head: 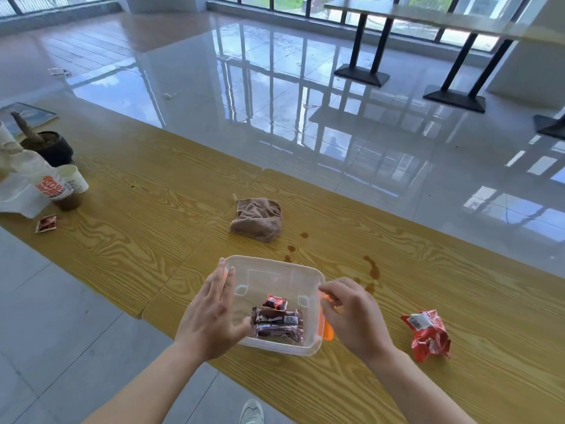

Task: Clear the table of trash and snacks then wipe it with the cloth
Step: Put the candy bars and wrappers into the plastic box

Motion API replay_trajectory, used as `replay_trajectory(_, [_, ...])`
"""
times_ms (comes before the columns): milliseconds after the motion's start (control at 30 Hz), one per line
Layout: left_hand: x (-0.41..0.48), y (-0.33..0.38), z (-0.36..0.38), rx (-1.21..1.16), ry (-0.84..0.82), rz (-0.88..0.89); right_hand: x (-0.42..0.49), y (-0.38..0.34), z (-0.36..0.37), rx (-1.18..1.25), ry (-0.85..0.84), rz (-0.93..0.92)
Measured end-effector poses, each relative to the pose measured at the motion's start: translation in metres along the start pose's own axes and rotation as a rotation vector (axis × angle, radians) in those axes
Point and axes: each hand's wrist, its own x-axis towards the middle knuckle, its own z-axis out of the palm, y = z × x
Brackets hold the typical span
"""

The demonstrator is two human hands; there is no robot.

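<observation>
Bracing a clear plastic container (269, 259) near the front edge of a wood-grain table (458, 295), a person works with both bare hands. The left hand (211, 313) lies flat against the box's left wall, fingers straight and together. The right hand (351, 313) meets the right rim, its fingers curled round the edge at the orange latch (327, 330).

Inside the box lie dark-wrapped snack bars (276, 324), stacked side by side, with a small red packet (275, 302) just behind them. A crumpled red wrapper (428, 335) sits on the tabletop to the right of the box, apart from it. Brown spill marks (371, 269) dot the wood between the box and the table's far edge.

The brown cloth (258, 220) rests bunched on the table beyond the box, untouched by either hand.

At the table's far left stand a paper cup (73, 179), a bottle with an orange label (50, 186) and a dark pot (50, 148), with a small red sachet (46, 223) lying flat in front of them. A grey shoe (251, 411) shows on the tiled floor below the table's front edge.
</observation>
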Motion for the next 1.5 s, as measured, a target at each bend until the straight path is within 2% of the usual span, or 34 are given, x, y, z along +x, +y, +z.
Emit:
replay_trajectory(100, [-0.001,0.006,0.004,0.003,0.004,-0.019,-0.017,0.039,-0.02,-0.062,0.061,0.137])
replay_trajectory(333, [0.002,0.018,0.008,-0.021,-0.021,-0.081,-0.036,0.14,-0.053,-0.436,-0.046,0.53])
replay_trajectory(500, [0.006,0.031,0.008,-0.017,-0.021,-0.119,-0.038,0.161,-0.06,-0.66,-0.079,0.614])
replay_trajectory(600, [0.007,0.034,0.009,-0.017,-0.027,-0.136,-0.045,0.168,-0.063,-0.659,-0.079,0.702])
replay_trajectory(733, [0.006,0.035,0.009,-0.009,-0.027,-0.144,-0.061,0.175,-0.063,-0.476,-0.088,0.857])
replay_trajectory(1033, [0.005,0.036,0.007,-0.022,-0.034,-0.148,-0.051,0.145,-0.052,-0.33,-0.029,0.708])
replay_trajectory(1300, [0.005,0.036,0.008,-0.023,-0.026,-0.139,0.005,0.032,-0.047,0.017,0.057,0.25])
replay_trajectory(1500, [0.004,0.036,0.007,-0.03,-0.016,-0.129,0.03,-0.025,-0.022,0.027,-0.037,0.036])
